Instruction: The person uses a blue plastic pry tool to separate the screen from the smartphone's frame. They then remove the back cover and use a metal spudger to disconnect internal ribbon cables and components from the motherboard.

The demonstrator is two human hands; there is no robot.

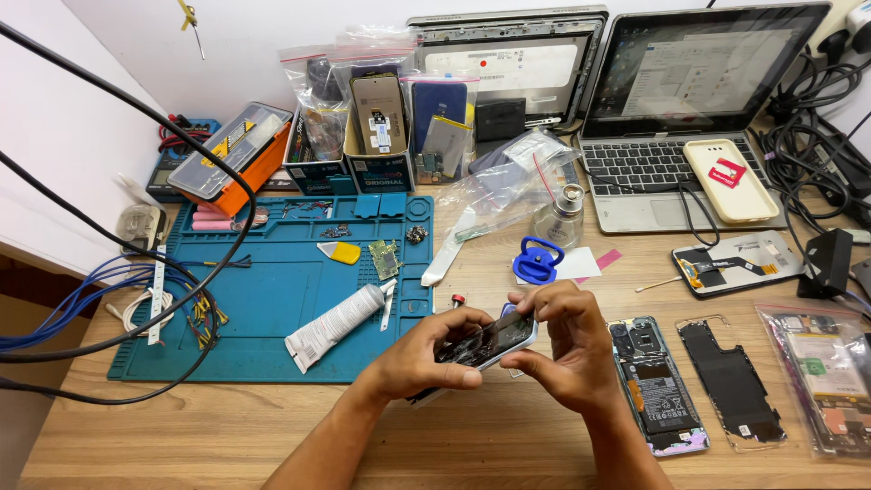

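Observation:
Both of my hands hold a dark smartphone (484, 343) tilted above the wooden table (227, 426) near its front edge. My left hand (425, 356) grips the phone's lower end from the left. My right hand (560, 343) curls over its upper end, fingertips on the edge. The phone's glass face points up and reflects light. An opened phone body (655, 386) with its battery and boards exposed lies just right of my right hand. A black inner cover plate (731, 381) lies beside it.
A blue repair mat (272, 299) lies left with a white glue tube (334, 325), yellow pick (341, 252) and small circuit board (385, 259). A blue suction cup (538, 261), glass bottle (559, 213), laptop (680, 109), cream phone case (729, 180), orange toolbox (234, 159), bagged parts and cables surround.

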